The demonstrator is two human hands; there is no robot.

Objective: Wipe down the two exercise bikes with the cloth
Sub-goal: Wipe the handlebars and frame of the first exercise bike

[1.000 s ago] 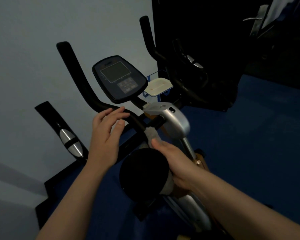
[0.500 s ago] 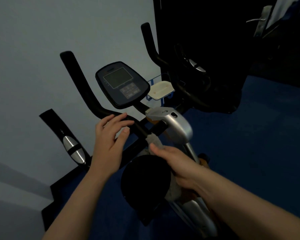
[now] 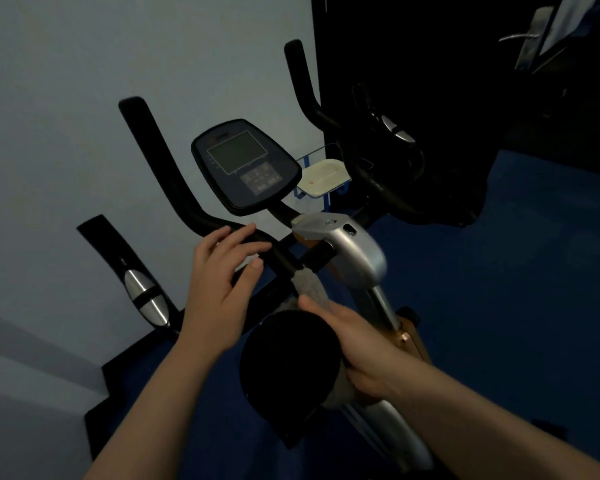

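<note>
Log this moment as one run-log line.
phase: wiping bike | right hand: holding cloth at handlebar junction | left hand: open over handlebar

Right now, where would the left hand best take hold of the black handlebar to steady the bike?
On the low bend of the handlebar, just under the left hand. Come from above and wrap the open fingers round it: the bar looks round and runs nearly level there, clear of the cloth.

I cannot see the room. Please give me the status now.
Left hand open at the handlebar. Right hand holds the cloth against the bar's centre. Round black part hides the cloth's lower end.
</note>
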